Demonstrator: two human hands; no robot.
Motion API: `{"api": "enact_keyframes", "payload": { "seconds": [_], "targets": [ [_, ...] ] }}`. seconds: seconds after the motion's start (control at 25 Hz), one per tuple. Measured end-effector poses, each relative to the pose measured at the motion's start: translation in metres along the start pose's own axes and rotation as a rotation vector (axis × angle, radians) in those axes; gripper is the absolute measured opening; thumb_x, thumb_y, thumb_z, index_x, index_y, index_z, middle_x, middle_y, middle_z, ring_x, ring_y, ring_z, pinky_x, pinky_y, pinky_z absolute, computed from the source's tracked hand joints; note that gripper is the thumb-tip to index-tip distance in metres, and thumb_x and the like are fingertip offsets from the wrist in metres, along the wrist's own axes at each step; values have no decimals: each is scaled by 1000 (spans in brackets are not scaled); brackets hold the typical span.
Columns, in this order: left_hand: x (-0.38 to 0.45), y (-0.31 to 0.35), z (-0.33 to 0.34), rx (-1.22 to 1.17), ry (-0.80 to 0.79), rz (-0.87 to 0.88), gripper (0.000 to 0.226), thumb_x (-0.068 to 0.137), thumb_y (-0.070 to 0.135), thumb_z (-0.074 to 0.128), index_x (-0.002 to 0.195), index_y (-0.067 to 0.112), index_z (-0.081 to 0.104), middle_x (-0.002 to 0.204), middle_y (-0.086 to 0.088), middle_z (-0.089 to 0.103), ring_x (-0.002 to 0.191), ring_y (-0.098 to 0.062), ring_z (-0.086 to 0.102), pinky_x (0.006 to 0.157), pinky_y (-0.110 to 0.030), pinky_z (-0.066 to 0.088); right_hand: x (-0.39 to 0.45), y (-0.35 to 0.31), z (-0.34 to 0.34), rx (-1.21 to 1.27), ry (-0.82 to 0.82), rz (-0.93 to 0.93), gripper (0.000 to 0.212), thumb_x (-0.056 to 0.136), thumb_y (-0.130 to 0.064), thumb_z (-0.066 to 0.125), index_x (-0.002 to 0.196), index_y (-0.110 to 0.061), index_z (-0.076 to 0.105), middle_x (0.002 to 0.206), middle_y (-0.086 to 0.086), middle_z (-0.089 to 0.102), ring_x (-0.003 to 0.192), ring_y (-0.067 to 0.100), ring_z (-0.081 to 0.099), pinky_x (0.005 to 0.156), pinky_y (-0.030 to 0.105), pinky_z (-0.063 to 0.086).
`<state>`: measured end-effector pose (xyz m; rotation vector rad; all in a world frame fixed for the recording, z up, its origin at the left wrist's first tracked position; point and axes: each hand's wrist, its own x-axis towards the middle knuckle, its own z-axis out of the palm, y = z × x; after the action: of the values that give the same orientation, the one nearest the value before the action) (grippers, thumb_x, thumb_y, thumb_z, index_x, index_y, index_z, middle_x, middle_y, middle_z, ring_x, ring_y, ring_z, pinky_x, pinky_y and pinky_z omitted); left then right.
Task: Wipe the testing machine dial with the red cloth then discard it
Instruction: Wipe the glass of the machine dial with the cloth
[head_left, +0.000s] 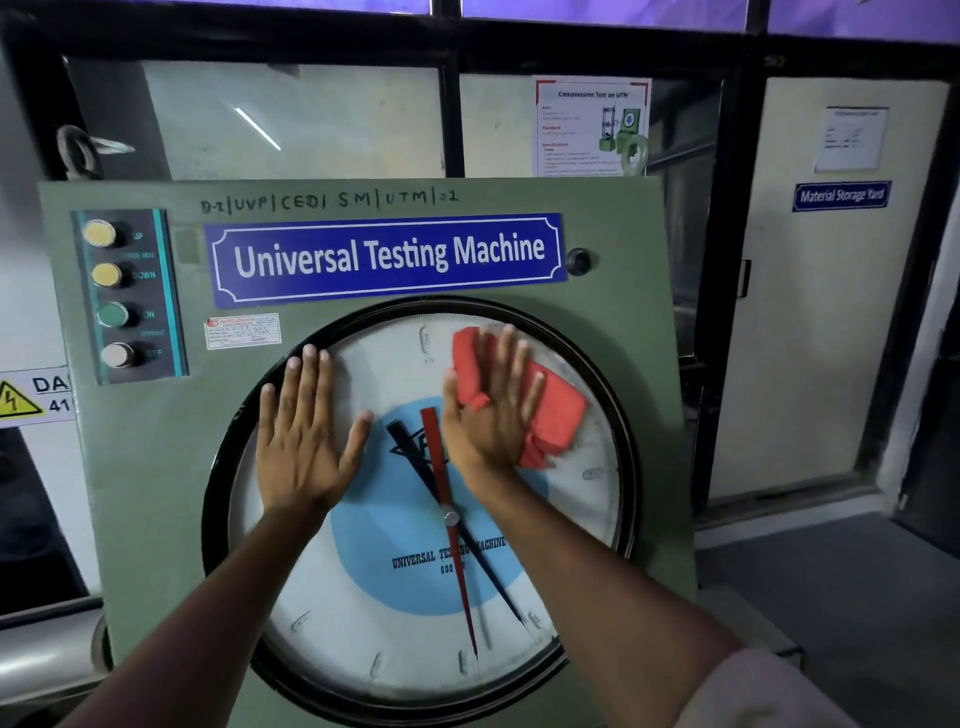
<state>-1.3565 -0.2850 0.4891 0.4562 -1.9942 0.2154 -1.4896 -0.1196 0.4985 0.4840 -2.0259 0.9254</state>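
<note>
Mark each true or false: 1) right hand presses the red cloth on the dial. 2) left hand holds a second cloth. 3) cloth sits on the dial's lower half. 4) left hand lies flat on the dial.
1) True: the right hand presses the red cloth against the dial.
2) False: the left hand is empty.
3) False: the cloth is on the upper right part.
4) True: palm flat, fingers spread, upper left.
</note>
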Motion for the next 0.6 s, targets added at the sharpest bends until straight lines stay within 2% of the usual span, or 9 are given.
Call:
{"api": "enact_keyframes", "payload": {
  "seconds": [0.08, 0.16, 0.24, 0.28, 0.4, 0.52, 0.6],
  "targets": [
    [-9, -7, 0, -18, -2, -29, 86, 103, 58, 34, 171, 10, 13, 179, -6, 10, 166, -23, 11, 136, -43, 4, -11, -13, 8, -40, -39, -263, 74, 108, -59, 26, 173, -29, 9, 182, 3, 6, 168, 26, 2, 134, 56, 1],
    [-17, -13, -1, -16, -3, -53, 86, 103, 58, 34, 170, 9, 14, 179, -7, 11, 166, -23, 13, 135, -43, 5, -17, 3, 7, -63, -85, -557, 71, 110, -57, 35, 173, -32, 13, 182, -2, 9, 168, 20, 4, 134, 58, 9],
    [-22, -16, -3, -16, -16, -62, 86, 103, 58, 34, 170, 9, 14, 179, -7, 12, 166, -23, 13, 135, -42, 4, -18, 42, -1, -108, -113, -676, 68, 111, -58, 38, 172, -33, 19, 181, -4, 14, 167, 17, 8, 131, 59, 19],
    [-23, -15, -4, -21, -27, -66, 86, 103, 58, 34, 171, 9, 13, 179, -6, 11, 166, -23, 13, 135, -41, 3, -18, 65, -8, -149, -115, -624, 67, 111, -59, 36, 171, -33, 21, 180, -4, 15, 167, 17, 10, 130, 58, 22],
    [-26, -14, -13, -31, -103, -78, 86, 103, 60, 29, 171, 12, 8, 179, -5, 5, 167, -22, 8, 136, -41, 2, -30, 105, -26, -193, -98, -243, 68, 111, -55, 30, 172, -26, 22, 179, 3, 20, 166, 25, 18, 132, 56, 21],
    [-30, -14, -27, -30, -169, -55, 86, 103, 62, 27, 171, 12, 6, 180, -5, 2, 167, -21, 3, 136, -45, 5, -34, 83, -29, -98, -213, -21, 70, 109, -53, 24, 172, -24, 16, 180, 6, 14, 167, 27, 14, 133, 57, 14],
    [-21, -14, -43, -45, -190, -4, 86, 104, 62, 28, 171, 14, 7, 180, -3, 2, 167, -20, 3, 136, -44, 4, -18, 65, -41, 39, -315, 14, 69, 111, -52, 29, 173, -26, 12, 181, 1, 9, 168, 21, 6, 134, 57, 7]
  ]
}}
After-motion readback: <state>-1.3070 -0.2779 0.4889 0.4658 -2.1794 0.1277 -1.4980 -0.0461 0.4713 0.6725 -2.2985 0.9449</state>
